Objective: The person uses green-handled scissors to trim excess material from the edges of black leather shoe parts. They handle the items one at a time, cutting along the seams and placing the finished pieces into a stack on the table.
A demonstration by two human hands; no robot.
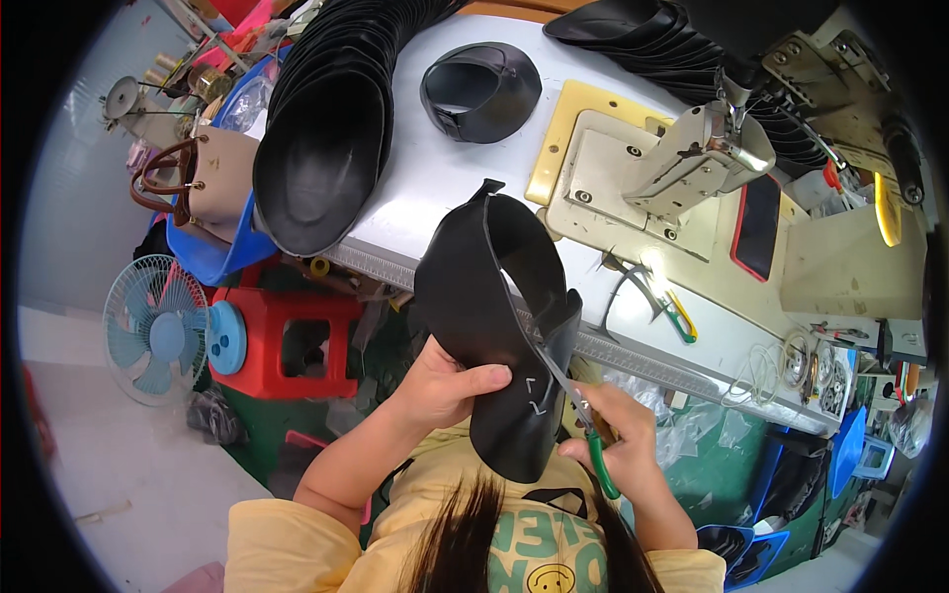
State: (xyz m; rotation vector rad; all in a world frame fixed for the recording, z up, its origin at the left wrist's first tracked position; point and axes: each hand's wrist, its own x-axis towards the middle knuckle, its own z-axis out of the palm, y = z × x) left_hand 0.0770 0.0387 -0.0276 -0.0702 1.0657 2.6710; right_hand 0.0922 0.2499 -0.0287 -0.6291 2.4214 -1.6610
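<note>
My left hand (pixel 450 385) grips a black shoe upper (pixel 455 287) near its lower part, thumb on top, holding it up before my chest. Pale pen marks show on its surface, and a small tab sticks up at its far end. Closed around green-handled scissors (pixel 600 457) is my right hand (pixel 623 430). The metal blades reach up to the upper's right edge, where it folds; whether they are cutting cannot be made out. Another black upper (pixel 509 114), curved into a ring, stands on the white table (pixel 415 188).
A long stack of black uppers (pixel 321 148) lies at the left, more (pixel 652 40) at the far right. The sewing machine (pixel 682 168) stands at the right, near a phone (pixel 756 227) and thread snips (pixel 680 316). A fan (pixel 163 331) and red stool (pixel 287 326) are at the left.
</note>
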